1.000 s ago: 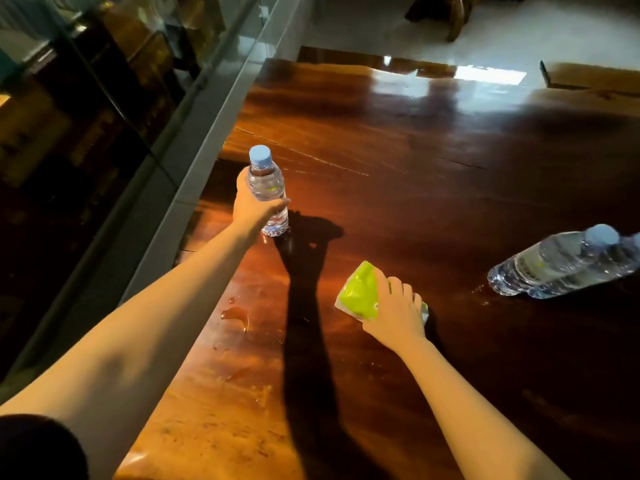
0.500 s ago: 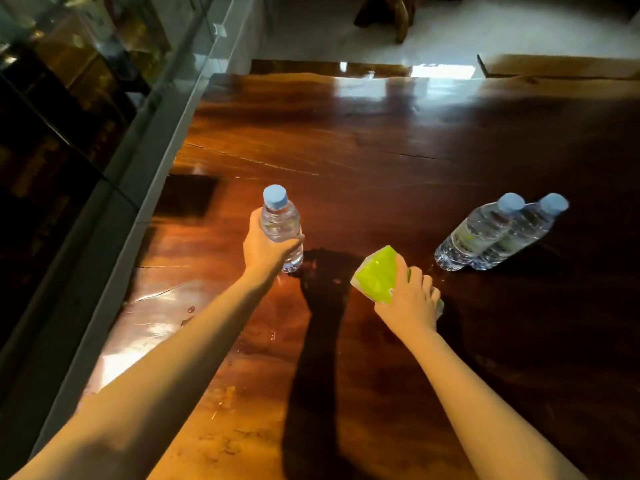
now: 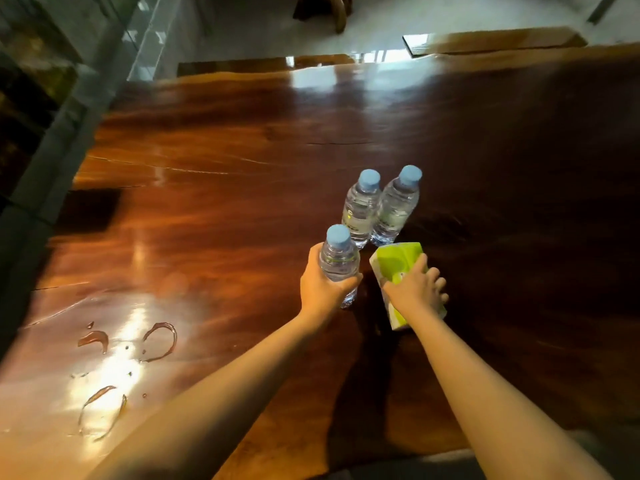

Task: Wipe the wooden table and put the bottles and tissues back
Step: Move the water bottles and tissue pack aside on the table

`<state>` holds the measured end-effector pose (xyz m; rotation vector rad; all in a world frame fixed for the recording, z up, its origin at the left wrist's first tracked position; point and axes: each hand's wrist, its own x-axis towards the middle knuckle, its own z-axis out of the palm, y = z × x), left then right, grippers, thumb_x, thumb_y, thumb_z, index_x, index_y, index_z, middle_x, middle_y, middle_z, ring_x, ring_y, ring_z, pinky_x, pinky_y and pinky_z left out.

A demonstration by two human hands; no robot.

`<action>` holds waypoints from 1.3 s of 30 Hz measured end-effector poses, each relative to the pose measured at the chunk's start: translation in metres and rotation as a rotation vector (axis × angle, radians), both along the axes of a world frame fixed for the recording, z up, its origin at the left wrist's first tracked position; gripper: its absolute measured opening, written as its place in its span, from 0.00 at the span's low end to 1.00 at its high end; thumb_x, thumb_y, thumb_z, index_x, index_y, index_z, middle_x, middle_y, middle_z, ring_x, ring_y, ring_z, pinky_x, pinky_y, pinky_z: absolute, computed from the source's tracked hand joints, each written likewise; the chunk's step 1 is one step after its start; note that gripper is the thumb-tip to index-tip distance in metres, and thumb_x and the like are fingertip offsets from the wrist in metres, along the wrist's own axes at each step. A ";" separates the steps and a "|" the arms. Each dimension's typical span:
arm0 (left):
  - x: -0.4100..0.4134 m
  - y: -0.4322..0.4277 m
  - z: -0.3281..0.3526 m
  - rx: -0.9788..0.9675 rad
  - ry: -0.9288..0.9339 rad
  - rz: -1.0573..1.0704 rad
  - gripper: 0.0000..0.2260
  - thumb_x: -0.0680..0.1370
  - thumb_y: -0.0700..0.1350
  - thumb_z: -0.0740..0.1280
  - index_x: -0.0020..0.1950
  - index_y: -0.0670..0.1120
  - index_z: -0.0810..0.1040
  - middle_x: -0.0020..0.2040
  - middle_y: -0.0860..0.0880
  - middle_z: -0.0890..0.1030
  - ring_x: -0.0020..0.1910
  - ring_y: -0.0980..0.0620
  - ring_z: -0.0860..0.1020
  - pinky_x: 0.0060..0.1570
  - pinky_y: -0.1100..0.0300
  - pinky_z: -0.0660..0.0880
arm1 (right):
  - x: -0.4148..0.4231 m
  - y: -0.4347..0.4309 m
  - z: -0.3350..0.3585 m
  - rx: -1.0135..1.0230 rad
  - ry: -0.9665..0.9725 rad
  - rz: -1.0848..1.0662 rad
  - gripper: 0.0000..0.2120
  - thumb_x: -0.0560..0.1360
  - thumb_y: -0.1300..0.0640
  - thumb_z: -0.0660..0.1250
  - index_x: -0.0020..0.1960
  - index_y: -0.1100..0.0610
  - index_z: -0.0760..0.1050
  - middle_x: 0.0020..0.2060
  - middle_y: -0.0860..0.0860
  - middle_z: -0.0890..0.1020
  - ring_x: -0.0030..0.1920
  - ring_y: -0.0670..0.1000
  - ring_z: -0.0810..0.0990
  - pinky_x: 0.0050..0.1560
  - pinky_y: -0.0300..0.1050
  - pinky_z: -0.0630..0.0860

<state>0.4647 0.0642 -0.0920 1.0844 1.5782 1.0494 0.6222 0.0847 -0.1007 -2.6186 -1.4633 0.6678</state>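
Note:
My left hand [image 3: 323, 289] grips a small clear water bottle [image 3: 339, 261] with a light blue cap, held upright just over the dark wooden table [image 3: 207, 202]. My right hand [image 3: 417, 292] rests on top of a green and white tissue pack [image 3: 398, 263], holding it against the table. Just beyond both hands stand two more blue-capped bottles side by side, one on the left [image 3: 360, 211] and one on the right [image 3: 396, 207], touching each other. The held bottle is close in front of them.
Rings and drops of water [image 3: 152, 341] lie on the table's near left part, in a bright glare. A glass partition [image 3: 69, 98] runs along the table's left edge. A wooden bench [image 3: 495, 41] stands past the far edge, on a pale floor.
Both hands have moved right across the table, carrying the bottle and the tissue pack up to the two standing bottles. The view has swung right with them.

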 end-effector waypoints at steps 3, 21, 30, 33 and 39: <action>0.029 0.005 -0.003 0.008 0.026 0.001 0.27 0.62 0.44 0.77 0.49 0.66 0.67 0.44 0.63 0.79 0.42 0.72 0.77 0.43 0.67 0.73 | 0.017 0.008 -0.009 -0.006 0.039 0.011 0.43 0.71 0.41 0.65 0.75 0.57 0.48 0.68 0.61 0.64 0.68 0.63 0.62 0.64 0.60 0.63; 0.041 0.018 0.006 -0.009 0.203 -0.219 0.30 0.66 0.48 0.76 0.64 0.51 0.67 0.57 0.54 0.77 0.54 0.56 0.77 0.48 0.63 0.72 | 0.029 0.007 -0.008 -0.024 0.050 0.186 0.44 0.74 0.40 0.62 0.76 0.60 0.42 0.74 0.63 0.53 0.72 0.63 0.56 0.72 0.57 0.57; -0.061 0.007 0.022 -0.350 0.890 -0.689 0.25 0.74 0.50 0.69 0.69 0.46 0.68 0.67 0.45 0.74 0.64 0.46 0.74 0.59 0.54 0.72 | -0.003 -0.027 0.035 -0.014 -0.171 0.324 0.23 0.74 0.53 0.63 0.66 0.61 0.64 0.65 0.60 0.67 0.64 0.62 0.68 0.59 0.56 0.70; -0.110 -0.015 0.037 -0.420 0.903 -0.717 0.26 0.75 0.51 0.68 0.70 0.46 0.66 0.68 0.45 0.73 0.65 0.46 0.73 0.59 0.55 0.71 | -0.031 -0.035 0.047 -0.268 -0.189 0.428 0.24 0.75 0.49 0.60 0.68 0.59 0.64 0.67 0.57 0.68 0.66 0.60 0.69 0.60 0.54 0.71; -0.218 -0.087 0.074 -0.445 0.881 -0.544 0.24 0.76 0.52 0.66 0.69 0.45 0.68 0.66 0.44 0.76 0.64 0.45 0.74 0.58 0.58 0.70 | -0.141 -0.042 0.062 -0.479 -0.177 0.886 0.29 0.78 0.42 0.55 0.65 0.64 0.70 0.65 0.61 0.74 0.66 0.60 0.72 0.66 0.54 0.69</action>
